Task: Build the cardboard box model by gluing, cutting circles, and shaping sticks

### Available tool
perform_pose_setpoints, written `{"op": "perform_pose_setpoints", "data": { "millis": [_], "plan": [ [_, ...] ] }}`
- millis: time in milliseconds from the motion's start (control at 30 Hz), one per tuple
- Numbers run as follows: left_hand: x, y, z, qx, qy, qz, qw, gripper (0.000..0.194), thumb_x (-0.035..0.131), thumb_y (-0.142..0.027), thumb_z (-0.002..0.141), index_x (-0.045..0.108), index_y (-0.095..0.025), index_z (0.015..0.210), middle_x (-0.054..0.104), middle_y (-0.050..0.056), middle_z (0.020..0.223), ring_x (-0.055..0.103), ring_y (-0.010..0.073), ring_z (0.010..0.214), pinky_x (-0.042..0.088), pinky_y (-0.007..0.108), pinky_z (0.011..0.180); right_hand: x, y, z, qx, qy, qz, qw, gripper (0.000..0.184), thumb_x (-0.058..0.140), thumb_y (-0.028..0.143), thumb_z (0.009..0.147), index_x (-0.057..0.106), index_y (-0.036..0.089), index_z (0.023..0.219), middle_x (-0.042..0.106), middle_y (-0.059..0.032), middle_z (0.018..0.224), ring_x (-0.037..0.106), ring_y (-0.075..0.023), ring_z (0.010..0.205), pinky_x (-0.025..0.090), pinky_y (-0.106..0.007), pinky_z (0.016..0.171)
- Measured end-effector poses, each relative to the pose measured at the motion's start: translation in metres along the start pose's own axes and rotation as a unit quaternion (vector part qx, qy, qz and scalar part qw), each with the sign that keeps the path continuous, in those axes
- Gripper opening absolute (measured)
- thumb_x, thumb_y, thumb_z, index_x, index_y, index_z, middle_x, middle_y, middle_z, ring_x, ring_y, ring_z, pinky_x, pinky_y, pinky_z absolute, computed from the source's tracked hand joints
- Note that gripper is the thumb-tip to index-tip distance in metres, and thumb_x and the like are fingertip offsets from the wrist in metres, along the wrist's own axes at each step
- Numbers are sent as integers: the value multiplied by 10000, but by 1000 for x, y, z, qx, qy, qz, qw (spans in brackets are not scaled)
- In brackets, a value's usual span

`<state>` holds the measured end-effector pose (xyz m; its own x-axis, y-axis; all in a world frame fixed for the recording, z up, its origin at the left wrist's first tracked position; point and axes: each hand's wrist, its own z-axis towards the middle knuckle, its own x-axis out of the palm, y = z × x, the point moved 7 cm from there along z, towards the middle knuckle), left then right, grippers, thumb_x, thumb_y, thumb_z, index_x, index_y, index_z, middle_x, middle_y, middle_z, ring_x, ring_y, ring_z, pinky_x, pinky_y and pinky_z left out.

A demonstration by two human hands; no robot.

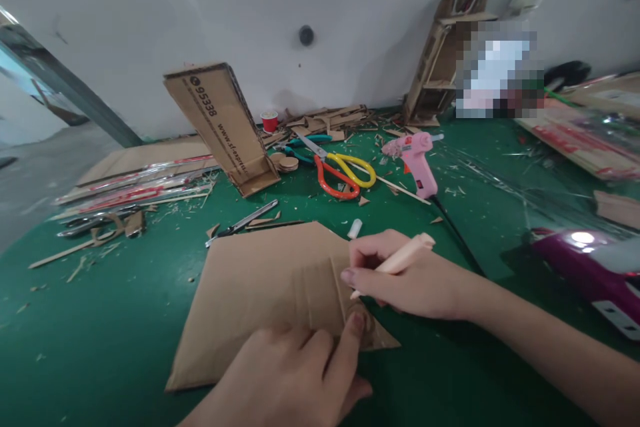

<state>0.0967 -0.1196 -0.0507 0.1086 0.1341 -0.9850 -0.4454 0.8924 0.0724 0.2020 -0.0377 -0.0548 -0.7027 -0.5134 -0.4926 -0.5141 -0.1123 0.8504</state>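
A flat piece of brown cardboard lies on the green table in front of me. My right hand grips a pale peach pen, its tip down at the cardboard's right edge. Close below the tip, the index finger of my left hand presses a small round brown piece onto the cardboard near its pointed right corner. The other fingers of that hand are bent, and the round piece is partly covered by the fingertip. A short whitish cylinder lies just beyond my right hand.
Behind the cardboard are scissors with red and yellow handles, a pink glue gun and a utility knife. A cardboard box leans upright at the back. Round discs lie beside it. A purple device sits at right.
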Motion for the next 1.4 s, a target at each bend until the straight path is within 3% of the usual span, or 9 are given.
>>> {"op": "perform_pose_setpoints", "data": {
  "millis": [100, 300, 433, 533, 700, 867, 967, 1133, 1400],
  "plan": [
    [0, 0, 0, -3, 9, -12, 1000, 386, 472, -253, 917, 468, -45, 1242, 677, 36, 742, 599, 154, 545, 427, 268, 427, 2, 5, 5, -25, 1, -42, 999, 317, 511, 367, 842, 477, 176, 592, 529, 33, 555, 440, -73, 510, 305, -188, 446],
    [3, 2, -1, -7, 19, -31, 999, 406, 499, -269, 901, 465, -52, 1241, 690, 46, 751, 614, 154, 557, 446, 245, 428, 12, 7, 9, -13, 74, -28, 997, 334, 473, 407, 858, 487, 176, 617, 545, 20, 579, 464, -77, 517, 326, -171, 426],
    [2, 3, 0, -9, 16, -38, 999, 397, 485, -250, 906, 445, -61, 1253, 696, 42, 770, 614, 150, 547, 453, 246, 425, 17, 5, 14, 29, 132, -11, 991, 235, 466, 317, 829, 486, 177, 642, 564, 16, 607, 471, -67, 447, 339, -152, 365],
    [0, 5, 2, -14, 14, -41, 999, 406, 478, -243, 909, 424, -59, 1266, 698, 34, 763, 610, 152, 525, 450, 258, 406, 16, 1, 15, 61, 142, -4, 988, 182, 458, 273, 793, 473, 182, 636, 552, 23, 593, 464, -69, 390, 359, -158, 327],
    [-1, 10, 4, -35, 43, -69, 996, 407, 482, -285, 908, 425, -100, 1266, 698, 10, 772, 616, 153, 522, 452, 272, 400, 12, -8, 8, 81, 109, 20, 991, 164, 449, 259, 784, 472, 187, 639, 529, 36, 522, 488, -81, 374, 340, -147, 311],
    [-1, 10, 3, -36, 35, -65, 997, 394, 482, -255, 906, 415, -98, 1261, 701, 2, 784, 626, 157, 539, 444, 277, 406, 8, -18, -4, 98, 48, 31, 994, 181, 451, 266, 794, 444, 191, 629, 539, 40, 519, 535, -91, 385, 329, -138, 312],
    [2, 8, 2, -32, 38, -65, 997, 386, 465, -248, 915, 405, -94, 1264, 703, -1, 798, 625, 155, 541, 436, 281, 396, 6, -19, -10, 97, 11, -10, 995, 257, 418, 302, 828, 409, 191, 597, 528, 39, 500, 518, -87, 370, 322, -153, 323],
    [2, 8, 1, -34, 31, -48, 998, 387, 458, -252, 920, 407, -82, 1264, 700, 10, 778, 614, 165, 515, 439, 292, 389, 4, -10, -23, 31, -66, -131, 989, 289, 404, 281, 846, 401, 191, 571, 474, 49, 450, 462, -69, 400, 279, -181, 392],
    [2, 8, 3, -35, 34, -62, 997, 402, 439, -227, 927, 375, -75, 1293, 692, 11, 786, 602, 163, 508, 446, 300, 395, 15, -8, -39, 5, -77, -189, 979, 267, 379, 258, 841, 315, 203, 587, 403, 52, 462, 352, -65, 401, 191, -213, 396]
  ]
}}
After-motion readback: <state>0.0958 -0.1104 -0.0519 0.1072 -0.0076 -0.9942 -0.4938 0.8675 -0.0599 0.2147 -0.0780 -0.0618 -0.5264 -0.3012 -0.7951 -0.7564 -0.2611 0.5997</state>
